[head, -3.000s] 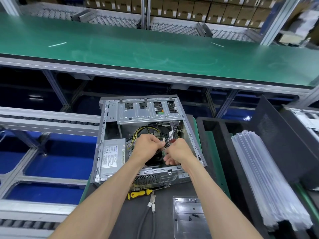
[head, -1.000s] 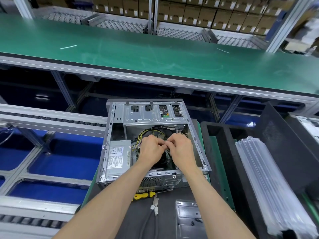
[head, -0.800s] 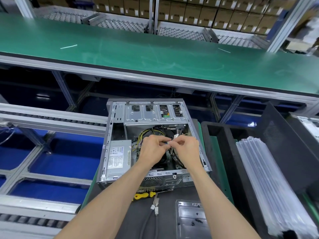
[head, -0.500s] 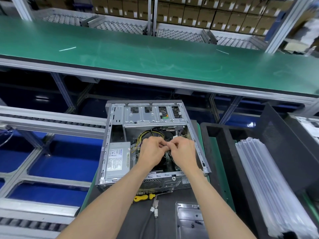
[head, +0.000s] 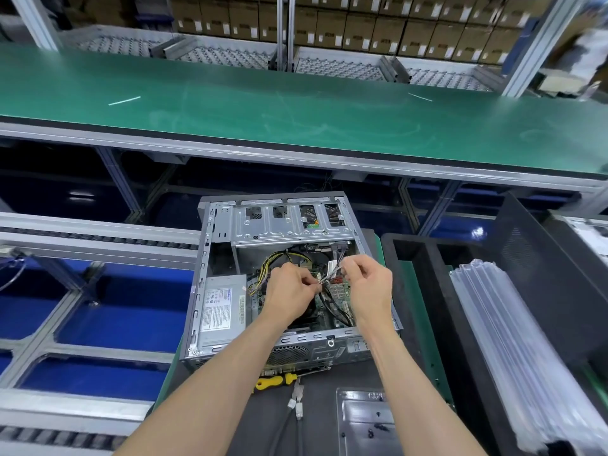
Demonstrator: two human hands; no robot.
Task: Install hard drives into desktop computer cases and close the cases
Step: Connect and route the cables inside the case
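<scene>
Cable ends (head: 297, 407): two white-tipped plugs on grey leads lie on the dark counter (head: 316, 422) nearest the viewer, between the forearms.
Metal tray (head: 365, 422): just right of the plugs, flat on the counter, with a few small dark screws in it.
Screwdriver (head: 274, 379): yellow and black handle, lying just in front of the case's rear panel.
Desktop case (head: 227, 225): lies on its side with the side panel off, interior facing up, rear panel toward the viewer.
Power supply (head: 223, 311): grey box with a white label in the case's left near corner.
Left hand (head: 289, 296): inside the case over the motherboard; the grip is narrow, thumb and fingers pinching the thin wires (head: 324, 280).
Right hand (head: 370, 286): inside the case just right of the left; the grip is narrow, fingertips pinching the same wires higher up, near a white tag.
Yellow cables (head: 279, 260): bundle looping behind the left hand.
Drive cage (head: 289, 222): bare metal bracket across the far end of the case; whether a drive sits in it cannot be told.
Clear plastic stack (head: 513, 350): right of the case, in a black foam bin (head: 418, 291).
Roller track (head: 98, 240): left of the case.
Green conveyor (head: 296, 116): beyond the case.
Cartons (head: 362, 24): rows on shelving at the back.
</scene>
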